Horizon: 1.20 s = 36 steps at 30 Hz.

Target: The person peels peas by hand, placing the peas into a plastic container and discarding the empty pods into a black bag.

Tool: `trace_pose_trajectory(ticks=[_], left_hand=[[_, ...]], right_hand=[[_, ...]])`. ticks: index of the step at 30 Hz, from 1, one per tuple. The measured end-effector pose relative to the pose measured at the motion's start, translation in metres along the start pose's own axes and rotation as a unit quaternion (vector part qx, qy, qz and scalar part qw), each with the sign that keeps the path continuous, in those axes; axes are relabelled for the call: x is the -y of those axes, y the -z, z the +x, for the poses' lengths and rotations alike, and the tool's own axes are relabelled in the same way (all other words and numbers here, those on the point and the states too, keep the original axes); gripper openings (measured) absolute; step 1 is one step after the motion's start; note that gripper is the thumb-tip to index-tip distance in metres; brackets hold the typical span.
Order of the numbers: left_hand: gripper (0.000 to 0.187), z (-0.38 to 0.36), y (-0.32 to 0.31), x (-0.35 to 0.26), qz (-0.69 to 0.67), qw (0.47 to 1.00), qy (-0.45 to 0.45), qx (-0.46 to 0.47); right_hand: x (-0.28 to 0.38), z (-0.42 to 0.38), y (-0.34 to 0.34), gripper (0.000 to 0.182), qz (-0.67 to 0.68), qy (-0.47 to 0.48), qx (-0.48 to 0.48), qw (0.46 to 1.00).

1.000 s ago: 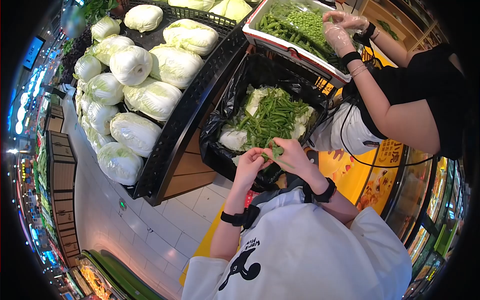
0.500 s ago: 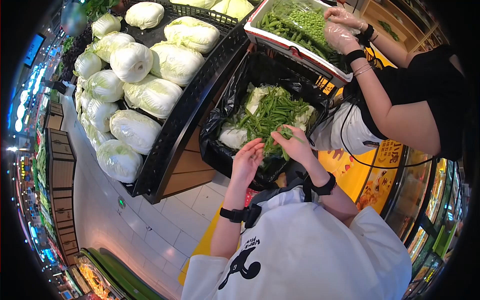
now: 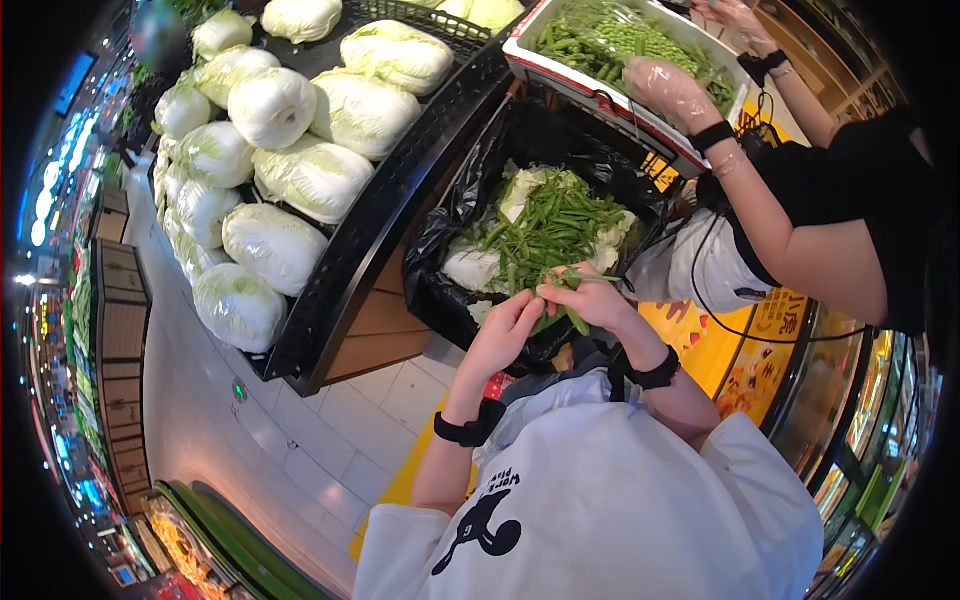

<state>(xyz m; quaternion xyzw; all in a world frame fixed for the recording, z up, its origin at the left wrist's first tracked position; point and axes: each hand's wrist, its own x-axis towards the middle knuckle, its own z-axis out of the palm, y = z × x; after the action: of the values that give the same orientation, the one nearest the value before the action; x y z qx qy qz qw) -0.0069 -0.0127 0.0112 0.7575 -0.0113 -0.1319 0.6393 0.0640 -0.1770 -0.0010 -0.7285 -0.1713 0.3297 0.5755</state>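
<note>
Pods [image 3: 577, 322] pinched in the closed fingertips of left hand [image 3: 508, 325] and right hand [image 3: 592, 300] — above a black-lined bin [image 3: 437, 232] heaped with loose pods [image 3: 555, 218], cabbages [image 3: 270, 107] on a black-edged stand [image 3: 400, 200], pale tiled floor [image 3: 385, 408], shop lights [image 3: 42, 225] beyond.

The held green pods [image 3: 577, 322] were slim and bright green, bunched in the right hand [image 3: 592, 300] where the left hand's [image 3: 508, 325] fingertips met it, with some ends angled down below the fingers and one thin green piece jutting out to the side; whether any had been split could not be made out. Just beyond them, a loose pile of similar pods [image 3: 550, 222] lay heaped at mixed angles over pale leaves [image 3: 472, 268] inside a black-lined bin [image 3: 432, 240].
</note>
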Motion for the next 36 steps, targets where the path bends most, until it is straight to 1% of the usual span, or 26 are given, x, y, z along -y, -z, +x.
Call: trace_pose_trajectory(ticks=[1, 2, 3, 4, 5, 7, 8, 9, 10, 11, 15, 17, 18, 19, 20, 22, 23, 24, 26, 29, 30, 31, 33, 34, 35, 36], left_hand=[[0.025, 0.0, 0.002, 0.003, -0.033, 0.999, 0.018, 0.024], [0.025, -0.001, 0.0, 0.005, -0.016, 1.0, 0.006, 0.017], [0.025, -0.001, -0.002, 0.006, 0.002, 1.0, -0.004, 0.009], [0.024, -0.002, 0.0, -0.001, 0.01, 1.0, 0.004, 0.026], [0.024, -0.001, -0.002, 0.003, 0.015, 0.999, -0.022, 0.019], [0.025, -0.002, -0.004, 0.005, 0.043, 0.998, -0.052, 0.001], [0.025, -0.002, -0.004, 0.005, 0.061, 0.997, -0.053, 0.0], [0.025, -0.002, -0.004, 0.004, 0.08, 0.995, -0.054, 0.001], [0.025, -0.003, -0.004, 0.003, 0.115, 0.993, -0.026, 0.002], [0.026, -0.004, -0.004, 0.002, 0.117, 0.993, -0.022, -0.004], [0.027, -0.003, -0.003, 0.008, 0.127, 0.991, -0.022, -0.029], [0.027, -0.002, -0.004, 0.012, 0.128, 0.991, -0.023, -0.038], [0.025, -0.001, -0.005, 0.015, 0.134, 0.988, -0.031, -0.066], [0.023, 0.0, -0.006, 0.017, 0.141, 0.985, -0.038, -0.093], [0.023, 0.001, -0.008, 0.018, 0.142, 0.985, -0.039, -0.093], [0.022, -0.001, -0.01, 0.015, 0.149, 0.98, 0.009, -0.132], [0.022, -0.002, -0.008, 0.012, 0.154, 0.979, 0.007, -0.136], [0.022, -0.005, -0.006, 0.009, 0.175, 0.979, -0.013, -0.107], [0.022, -0.011, -0.002, 0.007, 0.216, 0.973, -0.039, -0.065], [0.025, -0.014, 0.007, 0.002, 0.276, 0.959, -0.057, -0.018], [0.028, -0.016, 0.01, -0.002, 0.276, 0.958, -0.072, -0.028], [0.028, -0.015, 0.013, 0.0, 0.281, 0.957, -0.067, -0.034], [0.03, -0.013, 0.017, 0.006, 0.321, 0.939, -0.117, -0.035], [0.031, -0.015, 0.018, -0.002, 0.367, 0.923, -0.113, -0.03], [0.032, -0.016, 0.016, 0.0, 0.366, 0.92, -0.131, -0.043], [0.032, -0.016, 0.016, 0.001, 0.364, 0.92, -0.135, -0.048]], right_hand=[[0.005, -0.001, 0.0, 0.03, 0.028, -0.003, 0.022, 0.999], [0.005, -0.001, -0.002, 0.028, 0.055, 0.013, 0.011, 0.998], [0.011, -0.005, -0.004, 0.027, 0.061, -0.017, -0.024, 0.998], [0.005, -0.004, -0.003, 0.025, 0.077, -0.016, -0.009, 0.997], [-0.001, -0.002, 0.0, 0.024, 0.093, -0.015, 0.007, 0.996], [-0.001, -0.005, -0.003, 0.011, 0.094, -0.034, -0.031, 0.995], [0.0, -0.006, -0.004, 0.011, 0.124, -0.041, -0.024, 0.991], [0.012, -0.009, -0.006, 0.011, 0.126, -0.074, -0.034, 0.989], [0.002, -0.008, -0.008, 0.011, 0.137, -0.059, -0.043, 0.988], [-0.006, -0.005, -0.009, 0.011, 0.147, -0.043, -0.053, 0.987], [-0.006, -0.003, -0.015, 0.012, 0.126, -0.031, -0.045, 0.99], [-0.009, -0.001, -0.018, 0.015, 0.11, -0.031, -0.065, 0.991], [-0.008, -0.001, -0.02, 0.015, 0.11, -0.031, -0.064, 0.991], [-0.006, 0.0, -0.023, 0.016, 0.092, -0.026, -0.083, 0.992], [-0.005, 0.0, -0.025, 0.017, 0.074, -0.021, -0.103, 0.992], [0.002, -0.002, -0.024, 0.016, 0.057, -0.031, -0.111, 0.992], [0.006, -0.001, -0.025, 0.015, 0.04, -0.04, -0.119, 0.991], [0.005, 0.0, -0.023, 0.015, 0.041, -0.035, -0.115, 0.992], [0.0, -0.002, -0.014, 0.015, 0.08, -0.06, -0.071, 0.992], [-0.004, -0.003, -0.013, 0.017, 0.048, -0.062, -0.05, 0.996], [-0.008, -0.002, -0.014, 0.022, 0.008, -0.064, -0.054, 0.996], [-0.01, -0.003, -0.012, 0.022, 0.01, -0.06, -0.046, 0.997], [-0.01, -0.005, -0.013, 0.029, -0.047, -0.211, -0.049, 0.975], [-0.016, -0.004, -0.013, 0.039, -0.018, -0.217, -0.048, 0.975], [-0.023, -0.003, -0.015, 0.034, 0.056, -0.156, -0.038, 0.985], [-0.019, -0.004, -0.021, 0.029, 0.107, -0.132, -0.036, 0.985]])
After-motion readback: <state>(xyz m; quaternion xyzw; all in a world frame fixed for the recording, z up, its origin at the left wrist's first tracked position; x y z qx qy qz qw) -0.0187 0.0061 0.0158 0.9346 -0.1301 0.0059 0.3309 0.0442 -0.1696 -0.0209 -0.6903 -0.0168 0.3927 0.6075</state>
